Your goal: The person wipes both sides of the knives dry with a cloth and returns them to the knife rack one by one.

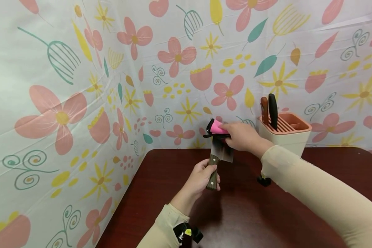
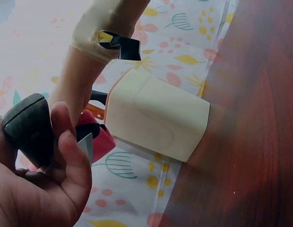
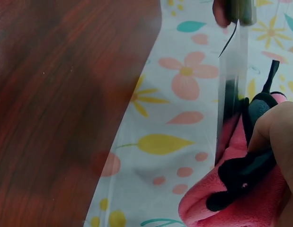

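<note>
My left hand [image 1: 201,177] grips the dark handle of a cleaver [image 1: 216,148], fingers wrapped round it, blade pointing away over the table. In the left wrist view the handle's butt end [image 2: 30,127] faces the camera. At the blade's far end my right hand [image 1: 242,136] holds a pink cloth with black edging [image 1: 217,126]. The right wrist view shows the cloth [image 3: 236,198] bunched under the fingers, against the side of the blade [image 3: 231,90]. Part of the blade is hidden behind the cloth.
A cream knife block with an orange top [image 1: 285,137] stands at the back right of the dark red table [image 1: 170,172]. A brown-handled tool [image 1: 264,110] and a black-handled one [image 1: 272,110] stick up from its slots. Flower-print cloth [image 1: 111,86] hangs behind and left.
</note>
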A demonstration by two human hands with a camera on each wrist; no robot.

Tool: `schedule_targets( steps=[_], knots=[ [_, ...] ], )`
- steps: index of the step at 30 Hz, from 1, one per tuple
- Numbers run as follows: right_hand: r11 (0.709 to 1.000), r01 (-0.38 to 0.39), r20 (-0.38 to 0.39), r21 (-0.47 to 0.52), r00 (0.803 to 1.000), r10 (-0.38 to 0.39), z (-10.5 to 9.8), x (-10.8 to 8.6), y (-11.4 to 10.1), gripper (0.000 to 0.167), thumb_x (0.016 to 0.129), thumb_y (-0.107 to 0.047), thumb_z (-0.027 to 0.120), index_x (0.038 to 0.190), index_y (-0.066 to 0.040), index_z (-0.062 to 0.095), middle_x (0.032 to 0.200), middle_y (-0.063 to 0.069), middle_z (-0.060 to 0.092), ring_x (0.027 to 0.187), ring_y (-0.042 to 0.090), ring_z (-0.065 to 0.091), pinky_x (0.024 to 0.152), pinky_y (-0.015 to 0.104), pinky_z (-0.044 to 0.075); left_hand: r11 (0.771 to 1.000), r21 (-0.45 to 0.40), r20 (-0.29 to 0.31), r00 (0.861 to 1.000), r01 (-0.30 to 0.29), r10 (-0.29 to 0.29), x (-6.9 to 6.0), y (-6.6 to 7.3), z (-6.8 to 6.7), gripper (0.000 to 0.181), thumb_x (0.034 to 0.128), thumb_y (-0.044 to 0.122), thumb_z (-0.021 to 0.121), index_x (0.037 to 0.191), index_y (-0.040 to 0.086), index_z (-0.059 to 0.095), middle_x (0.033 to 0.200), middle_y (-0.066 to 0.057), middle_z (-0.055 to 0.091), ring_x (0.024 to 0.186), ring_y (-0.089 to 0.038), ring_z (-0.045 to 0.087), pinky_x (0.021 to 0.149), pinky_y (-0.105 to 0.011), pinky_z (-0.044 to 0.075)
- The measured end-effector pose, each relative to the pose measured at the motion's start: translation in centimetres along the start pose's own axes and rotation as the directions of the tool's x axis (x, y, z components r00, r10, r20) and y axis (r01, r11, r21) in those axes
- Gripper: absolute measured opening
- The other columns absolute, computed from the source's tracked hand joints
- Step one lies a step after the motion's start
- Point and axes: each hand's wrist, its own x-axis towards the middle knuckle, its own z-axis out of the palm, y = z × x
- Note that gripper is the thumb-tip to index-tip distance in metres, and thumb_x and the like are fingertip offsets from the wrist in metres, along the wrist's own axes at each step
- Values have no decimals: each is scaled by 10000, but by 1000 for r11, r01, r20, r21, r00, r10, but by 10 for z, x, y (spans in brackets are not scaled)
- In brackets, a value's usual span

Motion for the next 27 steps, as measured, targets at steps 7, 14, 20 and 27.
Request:
schedule_targets(
  steps=[7, 14, 20, 27],
  knots=[
    [1000, 0, 5, 29, 1000, 0, 4, -8, -7, 569, 875, -150, 659, 1438, -100, 593, 1281, 159, 716, 1048, 337, 707, 836, 555, 570, 999, -50, -37, 999, -15, 13, 2, -1, -2, 339, 1058, 175, 496, 1344, 0, 544, 692, -66, 587, 507, -134, 568, 451, -300, 541],
    [998, -14, -12, 56, 1000, 15, 11, -18, -19, 536, 882, -159, 682, 1411, -100, 622, 1257, 154, 728, 1007, 307, 706, 875, 553, 576, 995, -101, -82, 997, -3, -5, 4, -3, -7, 313, 1066, 232, 515, 1288, 18, 571, 684, -42, 578, 535, -110, 558, 426, -263, 516],
    [998, -14, -39, 66, 999, 16, 16, -25, -33, 514, 864, -166, 710, 1372, -115, 655, 1178, 121, 756, 936, 279, 710, 802, 530, 581, 988, -153, -99, 995, -4, -12, 7, -7, -11, 399, 1100, 334, 462, 1343, 28, 544, 702, -30, 582, 565, -96, 562, 448, -244, 512],
    [997, 7, -61, 83, 998, -2, 16, -31, -47, 517, 848, -154, 711, 1362, -124, 663, 1101, 109, 767, 828, 234, 672, 719, 474, 562, 986, -168, -129, 992, -15, -7, 11, -10, -15, 457, 1135, 377, 310, 1281, 1, 526, 695, -28, 570, 569, -108, 553, 460, -244, 514]
  ],
)
